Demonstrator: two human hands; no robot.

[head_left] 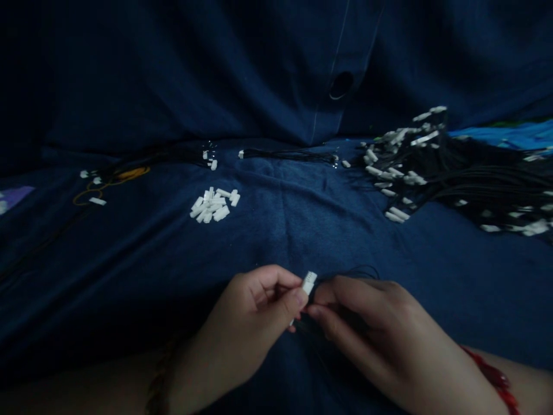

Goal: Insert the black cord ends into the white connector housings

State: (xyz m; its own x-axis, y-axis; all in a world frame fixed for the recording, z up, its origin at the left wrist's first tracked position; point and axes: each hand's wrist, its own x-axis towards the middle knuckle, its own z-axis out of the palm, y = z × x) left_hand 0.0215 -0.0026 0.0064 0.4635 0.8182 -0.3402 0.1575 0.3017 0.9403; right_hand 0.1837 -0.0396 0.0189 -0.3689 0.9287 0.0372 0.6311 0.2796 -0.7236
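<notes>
Dim light, faintly glossy dark-blue cloth (268, 236) creasing underneath; low centre, the left hand (244, 323) pinches a blocky white connector (308, 283). The right hand (375, 328) curls close beside it, thin black wires (367, 270) looping behind; what it grips, I can't tell.

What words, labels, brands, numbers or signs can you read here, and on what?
None can be read in this view.
White connector in the left hand: too small and dim to tell whether it is marked.
Pile of white pieces: too small to tell.
Bright blue material at the right edge: no readable text.
Purple piece at the left edge: no readable text.
</notes>
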